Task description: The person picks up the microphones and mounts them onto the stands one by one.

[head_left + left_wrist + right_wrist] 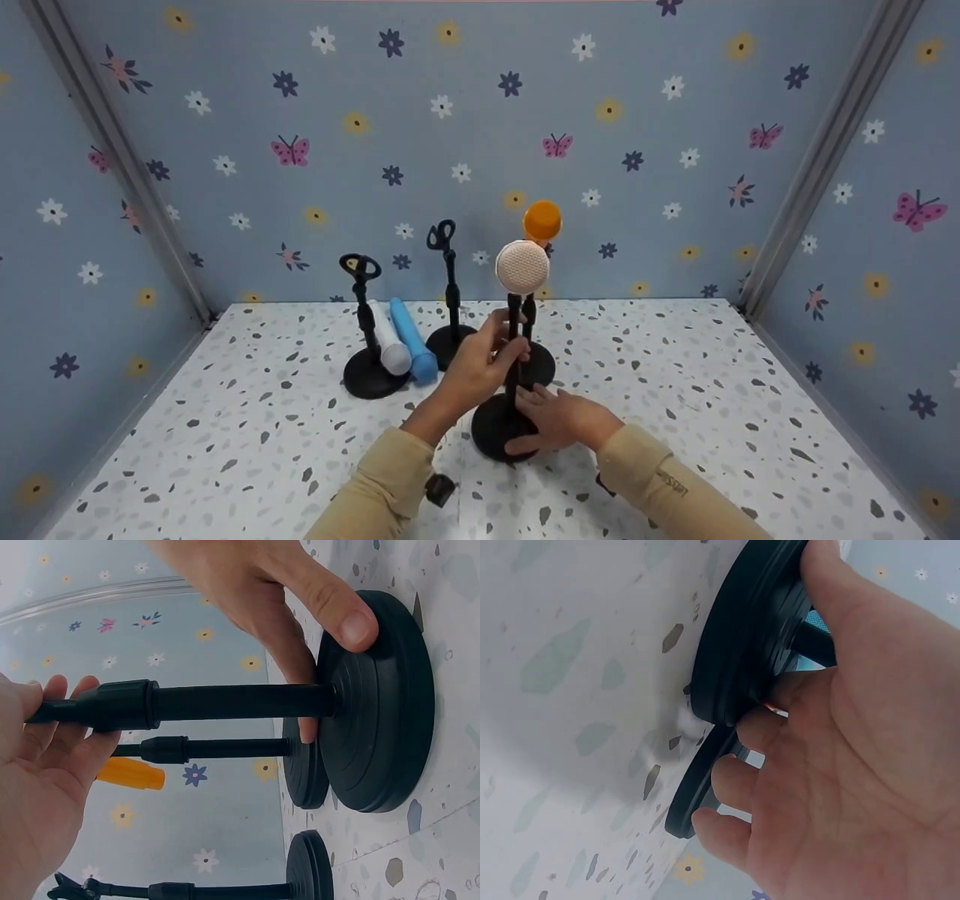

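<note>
My left hand [480,364] grips the upper pole of a black microphone stand [247,702], fingers and thumb wrapped about it. On top of that stand is a microphone with a pale pink mesh head [523,267]. My right hand [561,418] rests on the stand's round base [382,712], thumb on its upper face and the other fingers stretched out fairly straight. In the right wrist view, the fingertips [761,729] are close by the base's rim. Right behind stands another black stand with an orange microphone [542,220].
To the left, a white microphone [391,341] and a blue microphone [412,341] lie on the speckled table [247,435]. Beside them are two stands with bare clips, a left stand [365,315] and a rear stand [451,292]. Flower-patterned walls [480,112] enclose the table's back and sides.
</note>
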{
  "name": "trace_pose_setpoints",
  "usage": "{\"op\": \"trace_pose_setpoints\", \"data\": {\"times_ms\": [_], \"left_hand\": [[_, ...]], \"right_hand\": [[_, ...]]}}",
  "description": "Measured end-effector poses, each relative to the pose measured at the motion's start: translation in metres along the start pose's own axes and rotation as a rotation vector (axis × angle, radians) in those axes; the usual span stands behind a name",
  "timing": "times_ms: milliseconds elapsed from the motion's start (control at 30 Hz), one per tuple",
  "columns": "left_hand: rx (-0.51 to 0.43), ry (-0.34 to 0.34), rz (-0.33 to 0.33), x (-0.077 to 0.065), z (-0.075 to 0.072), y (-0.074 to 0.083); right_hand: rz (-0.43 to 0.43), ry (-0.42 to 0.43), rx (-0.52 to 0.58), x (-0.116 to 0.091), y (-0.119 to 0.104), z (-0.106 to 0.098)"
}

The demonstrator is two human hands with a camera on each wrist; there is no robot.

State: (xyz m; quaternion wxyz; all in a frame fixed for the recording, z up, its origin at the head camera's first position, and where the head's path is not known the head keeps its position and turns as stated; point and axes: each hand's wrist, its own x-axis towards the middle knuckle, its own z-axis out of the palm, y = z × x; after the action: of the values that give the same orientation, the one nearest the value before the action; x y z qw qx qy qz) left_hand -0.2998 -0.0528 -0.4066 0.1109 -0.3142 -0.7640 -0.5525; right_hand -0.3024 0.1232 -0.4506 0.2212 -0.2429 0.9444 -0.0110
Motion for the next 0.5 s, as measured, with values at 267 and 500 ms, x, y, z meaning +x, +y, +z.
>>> {"op": "trace_pose_setpoints", "data": {"times_ms": [267, 500], "left_hand": [[-0.01, -0.042, 0.018, 0.001, -0.007, 0.001], [0.053, -0.086, 0.008, 0.001, -0.012, 0.003]], "right_hand": [[0.043, -0.009, 0.022, 0.0, -0.003, 0.0], [0.065, -0.01, 0.063, -0.001, -0.002, 0.0]]}}
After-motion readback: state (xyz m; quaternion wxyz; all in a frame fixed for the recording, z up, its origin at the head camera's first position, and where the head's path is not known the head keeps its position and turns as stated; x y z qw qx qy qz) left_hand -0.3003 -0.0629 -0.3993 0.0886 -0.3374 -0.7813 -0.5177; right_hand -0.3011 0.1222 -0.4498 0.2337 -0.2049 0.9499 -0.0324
